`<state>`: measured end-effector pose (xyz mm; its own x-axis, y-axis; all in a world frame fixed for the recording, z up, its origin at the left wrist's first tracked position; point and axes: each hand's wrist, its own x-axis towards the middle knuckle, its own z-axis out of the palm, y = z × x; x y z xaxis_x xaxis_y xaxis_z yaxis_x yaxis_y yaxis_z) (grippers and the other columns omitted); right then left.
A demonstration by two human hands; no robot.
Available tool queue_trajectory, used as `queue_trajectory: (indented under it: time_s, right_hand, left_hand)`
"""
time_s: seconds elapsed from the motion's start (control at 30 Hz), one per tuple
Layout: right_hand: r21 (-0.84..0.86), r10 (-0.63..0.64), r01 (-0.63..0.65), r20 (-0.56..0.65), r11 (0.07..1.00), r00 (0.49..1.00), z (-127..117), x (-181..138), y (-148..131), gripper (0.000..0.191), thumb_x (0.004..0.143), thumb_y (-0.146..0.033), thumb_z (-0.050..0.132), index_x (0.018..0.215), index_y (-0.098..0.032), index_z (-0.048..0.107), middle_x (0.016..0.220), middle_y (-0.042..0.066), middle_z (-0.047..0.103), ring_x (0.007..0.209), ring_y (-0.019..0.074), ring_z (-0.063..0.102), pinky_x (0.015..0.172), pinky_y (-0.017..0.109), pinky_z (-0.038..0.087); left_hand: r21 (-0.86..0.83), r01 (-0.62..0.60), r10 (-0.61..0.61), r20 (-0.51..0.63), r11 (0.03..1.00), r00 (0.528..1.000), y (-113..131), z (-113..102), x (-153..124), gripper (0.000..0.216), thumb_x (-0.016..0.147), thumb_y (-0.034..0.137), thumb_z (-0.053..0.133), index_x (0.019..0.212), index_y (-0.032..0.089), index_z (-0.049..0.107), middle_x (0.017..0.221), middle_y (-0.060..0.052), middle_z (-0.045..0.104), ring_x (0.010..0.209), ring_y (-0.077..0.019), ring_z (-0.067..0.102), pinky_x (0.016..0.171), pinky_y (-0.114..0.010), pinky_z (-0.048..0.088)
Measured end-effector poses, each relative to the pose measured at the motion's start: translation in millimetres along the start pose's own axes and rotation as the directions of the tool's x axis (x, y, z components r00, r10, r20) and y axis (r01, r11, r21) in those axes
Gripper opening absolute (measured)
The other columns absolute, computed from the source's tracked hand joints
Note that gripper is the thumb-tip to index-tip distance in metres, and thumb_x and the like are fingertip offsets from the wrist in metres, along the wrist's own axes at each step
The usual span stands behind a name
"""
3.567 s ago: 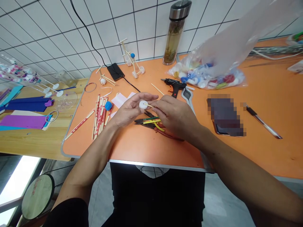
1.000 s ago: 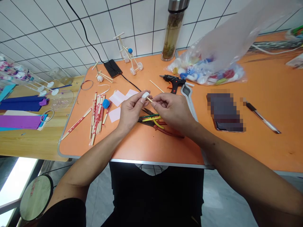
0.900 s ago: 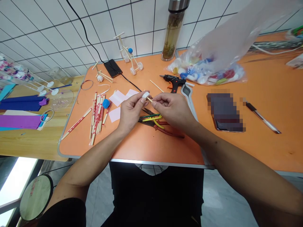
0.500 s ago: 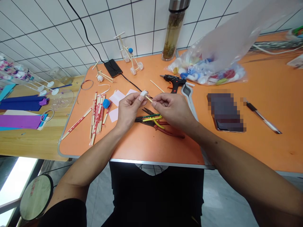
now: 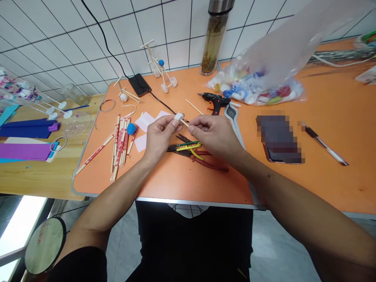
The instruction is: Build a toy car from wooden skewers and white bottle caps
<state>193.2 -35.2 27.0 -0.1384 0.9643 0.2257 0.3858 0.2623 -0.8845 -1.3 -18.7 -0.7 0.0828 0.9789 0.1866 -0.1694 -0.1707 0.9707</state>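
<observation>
The left hand (image 5: 160,137) is pinching one white cap (image 5: 178,116). The right hand (image 5: 213,135) is pinching one thin stick (image 5: 184,122) that is touching the cap. The two hands are close together above the orange bench (image 5: 182,180). Pliers (image 5: 190,150) are lying just under them, and one blue ball (image 5: 131,128) is sitting left of the left hand.

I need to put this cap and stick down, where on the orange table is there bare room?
Bare orange table lies along the near edge, below the pliers, and right of the phone past the pen. It is crowded by the chopsticks and around the glue gun and plastic bag.
</observation>
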Motion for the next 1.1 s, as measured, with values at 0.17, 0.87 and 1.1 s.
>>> queue_trajectory:
  time_s: [0.17, 0.87, 1.1]
  right_hand:
    - [-0.068, -0.106, 0.102, -0.056, 0.992, 0.993, 2, -1, 1, 0.017, 0.094, -0.025, 0.068, 0.084, -0.018, 0.079, 0.063, -0.002, 0.059, 0.062, 0.0140, 0.047, 0.066, 0.033, 0.034]
    - [-0.477, -0.444, 0.367, -0.054, 0.798, 0.895, -4, -4, 11, 0.030, 0.114, -0.028, 0.057, 0.108, -0.020, 0.086, 0.101, 0.012, 0.077, 0.093, 0.0255, 0.070, 0.078, 0.036, 0.044]
    - [-0.588, -0.405, 0.324, -0.007, 0.741, 0.914, -1, -6, 16, 0.030, 0.113, -0.027, 0.057, 0.114, -0.021, 0.086, 0.106, 0.011, 0.077, 0.096, 0.0255, 0.069, 0.070, 0.036, 0.036]
  left_hand:
    - [0.045, -0.009, 0.009, -0.006, 0.999, 1.000, 3, 3, -2, 0.040, 0.089, 0.060, 0.096, 0.106, 0.024, 0.091, 0.112, -0.007, 0.091, 0.101, -0.0194, 0.086, 0.101, -0.036, 0.072]
    - [0.345, -0.279, 0.260, 0.101, 0.896, 0.960, 6, -14, 14, 0.041, 0.086, 0.057, 0.095, 0.112, 0.028, 0.082, 0.115, -0.006, 0.077, 0.103, -0.0214, 0.075, 0.089, -0.034, 0.063]
    - [0.325, -0.346, 0.293, 0.203, 0.880, 0.934, 2, -17, 12, 0.039, 0.094, 0.056, 0.090, 0.121, 0.029, 0.084, 0.125, -0.009, 0.079, 0.111, -0.0233, 0.077, 0.100, -0.038, 0.066]
